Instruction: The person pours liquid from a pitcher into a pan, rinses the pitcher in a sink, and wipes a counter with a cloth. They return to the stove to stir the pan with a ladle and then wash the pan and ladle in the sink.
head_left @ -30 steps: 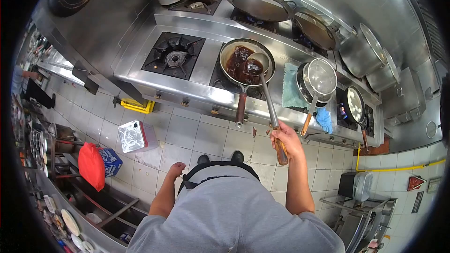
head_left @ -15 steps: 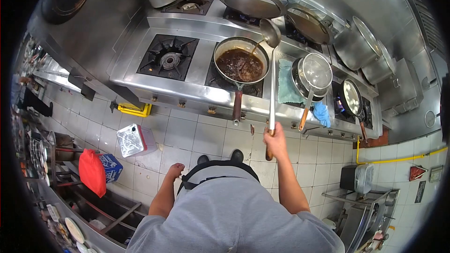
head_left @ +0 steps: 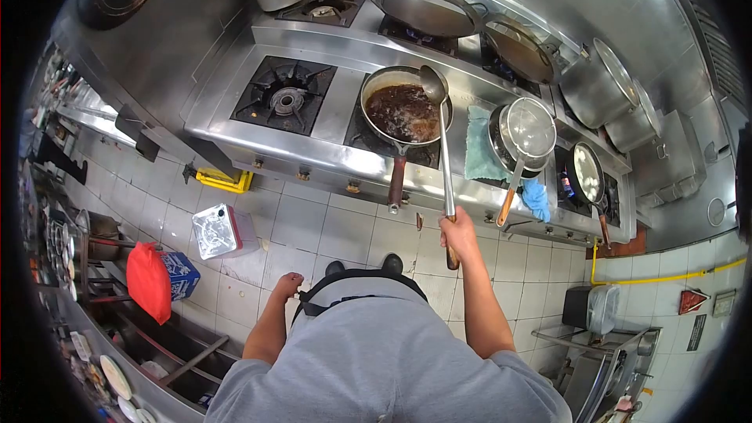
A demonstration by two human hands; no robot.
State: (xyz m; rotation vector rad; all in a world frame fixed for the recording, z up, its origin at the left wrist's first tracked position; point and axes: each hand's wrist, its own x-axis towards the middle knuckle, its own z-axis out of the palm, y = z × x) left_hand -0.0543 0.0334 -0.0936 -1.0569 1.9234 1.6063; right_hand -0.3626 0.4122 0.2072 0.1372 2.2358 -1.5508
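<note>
My right hand (head_left: pixel 460 233) is wrapped round the wooden handle of a long metal ladle (head_left: pixel 446 164). The ladle's bowl is over the right side of a frying pan (head_left: pixel 363 113) of bubbling dark brown liquid (head_left: pixel 395 112). Something lighter brown shows in the liquid near the pan's lower right. The pan's dark handle (head_left: pixel 397 180) points towards me over the stove's front edge. Low beside my waist hangs my left hand (head_left: pixel 291 285), its fingers curled in with nothing in them.
An unlit burner (head_left: pixel 287 100) lies left of the pan. To the right are a round strainer (head_left: pixel 529 127) resting on a pan, a green cloth (head_left: pixel 482 149), a blue cloth (head_left: pixel 536 198) and a small pan (head_left: pixel 587 168) with pale pieces. A tin (head_left: pixel 218 231) stands on the floor.
The ladle's bowl has swung left, from beyond the pan's right rim to over the pan. My right hand has shifted slightly left. My left hand stays low at my side.
</note>
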